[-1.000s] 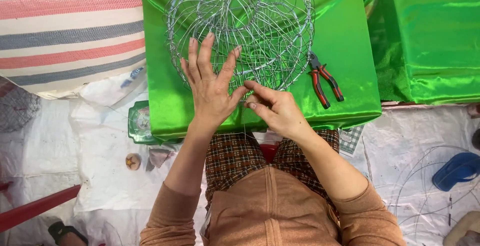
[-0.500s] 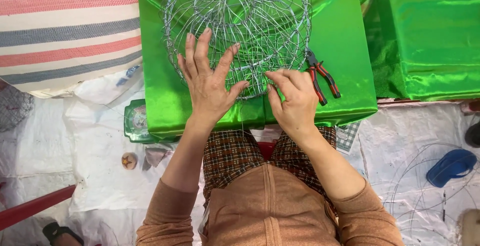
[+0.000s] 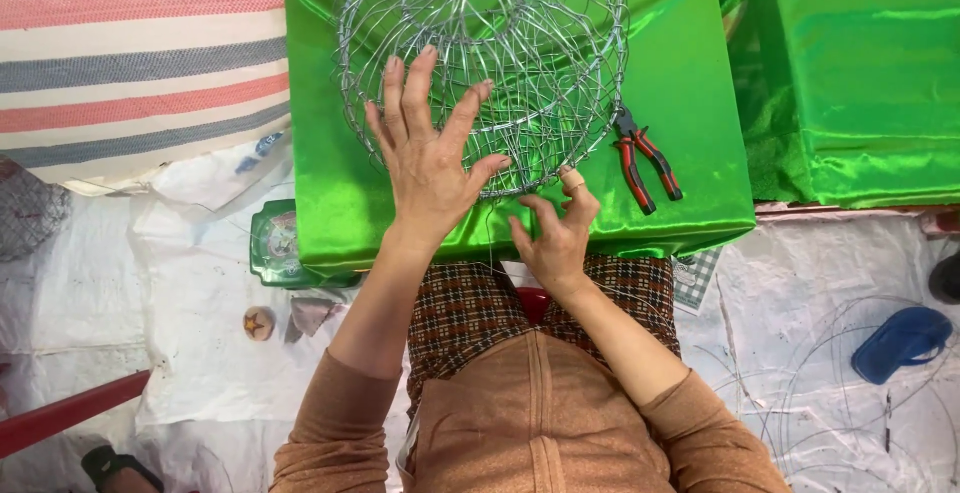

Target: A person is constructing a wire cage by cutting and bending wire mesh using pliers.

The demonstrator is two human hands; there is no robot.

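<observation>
Domed cage of thin silver wire mesh (image 3: pixel 490 53), open-weave and rounded, resting on a worktop draped in glossy green satin cloth (image 3: pixel 690 103). Just right of the cage lie red-and-black-handled pliers (image 3: pixel 645 158). Below the cage, white plastic sheeting (image 3: pixel 200 353) covers the floor, strewn with loose wire loops (image 3: pixel 850 393); a blue slipper (image 3: pixel 900 341) lies far right. The left hand (image 3: pixel 430 168) presses flat on the cage's near side, fingers (image 3: pixel 415 88) spread wide. The right hand (image 3: pixel 558 233), at the cage's lower rim, has fingers loosely curled, pinching a thin wire strand.
</observation>
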